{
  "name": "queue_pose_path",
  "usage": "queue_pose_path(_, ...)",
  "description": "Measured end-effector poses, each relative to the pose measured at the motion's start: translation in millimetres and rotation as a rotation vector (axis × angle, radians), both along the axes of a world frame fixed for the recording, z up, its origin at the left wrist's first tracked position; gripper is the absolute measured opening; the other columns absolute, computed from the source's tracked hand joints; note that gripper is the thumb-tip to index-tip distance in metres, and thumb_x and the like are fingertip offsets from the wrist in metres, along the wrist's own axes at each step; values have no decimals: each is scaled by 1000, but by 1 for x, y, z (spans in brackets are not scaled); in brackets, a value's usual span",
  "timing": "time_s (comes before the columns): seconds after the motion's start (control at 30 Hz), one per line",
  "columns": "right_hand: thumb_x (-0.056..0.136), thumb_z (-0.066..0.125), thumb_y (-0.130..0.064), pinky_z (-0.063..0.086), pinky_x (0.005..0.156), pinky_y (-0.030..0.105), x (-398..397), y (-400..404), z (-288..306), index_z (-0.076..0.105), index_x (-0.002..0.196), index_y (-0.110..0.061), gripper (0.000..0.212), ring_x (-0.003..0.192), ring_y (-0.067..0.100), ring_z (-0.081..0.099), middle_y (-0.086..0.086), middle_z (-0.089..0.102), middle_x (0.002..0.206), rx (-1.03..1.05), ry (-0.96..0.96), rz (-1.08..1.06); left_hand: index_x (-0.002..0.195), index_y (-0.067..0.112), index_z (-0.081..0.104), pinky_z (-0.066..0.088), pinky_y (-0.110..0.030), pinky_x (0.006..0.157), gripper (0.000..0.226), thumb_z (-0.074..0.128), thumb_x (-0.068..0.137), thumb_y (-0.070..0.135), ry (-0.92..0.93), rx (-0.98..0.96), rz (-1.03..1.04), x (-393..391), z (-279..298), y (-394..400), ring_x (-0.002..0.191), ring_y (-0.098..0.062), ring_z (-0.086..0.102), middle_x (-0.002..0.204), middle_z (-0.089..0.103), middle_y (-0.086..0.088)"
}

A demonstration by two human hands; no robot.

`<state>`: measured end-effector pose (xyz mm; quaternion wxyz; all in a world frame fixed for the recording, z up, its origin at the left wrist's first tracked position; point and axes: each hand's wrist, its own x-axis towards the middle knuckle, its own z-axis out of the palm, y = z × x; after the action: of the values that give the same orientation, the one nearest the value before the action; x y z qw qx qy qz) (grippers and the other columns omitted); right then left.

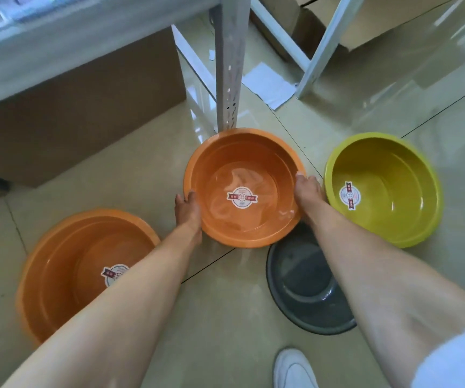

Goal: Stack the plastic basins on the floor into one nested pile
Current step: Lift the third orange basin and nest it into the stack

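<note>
A small orange basin (253, 152) with a round label inside sits in the middle of the floor. My left hand (188, 210) grips its left rim and my right hand (308, 191) grips its right rim. A larger orange basin (57, 261) lies at the lower left, partly behind my left forearm. A yellow-green basin (388, 175) stands to the right. A dark grey basin (301, 278) lies below the small orange one, partly hidden by my right forearm.
A metal shelf post (230, 65) stands just behind the small orange basin. A cardboard box (71, 113) sits under the shelf at left. White paper (270, 85) lies on the tiles. My white shoe (293, 369) is at the bottom.
</note>
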<state>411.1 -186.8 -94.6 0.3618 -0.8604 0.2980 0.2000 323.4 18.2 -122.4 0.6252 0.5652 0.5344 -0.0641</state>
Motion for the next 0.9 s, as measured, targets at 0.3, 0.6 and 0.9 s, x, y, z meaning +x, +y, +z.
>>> queue_pose_path(0.3,96,43,-23,41,75,27,-17,15,6,66,101,-4,31,91,26,62,13,68,101,97,-226,-294,112,4,56,41,-27,75,28,42,100,25,-68,246,176,-15,26,5,87,-23,57,98,61,-11)
queue_pose_path(0.6,96,52,-28,44,75,24,-64,62,72,64,108,-7,28,86,18,59,7,69,104,126,-390,-440,96,9,55,51,-39,82,20,50,96,28,-161,283,347,-63,83,39,82,-23,58,93,63,-13)
queue_pose_path(0.9,93,56,-30,42,74,25,-151,160,108,67,99,-8,25,86,23,62,10,73,101,208,-398,-336,110,9,60,44,-27,77,31,48,96,34,-94,448,557,-181,127,112,82,-18,61,94,65,0)
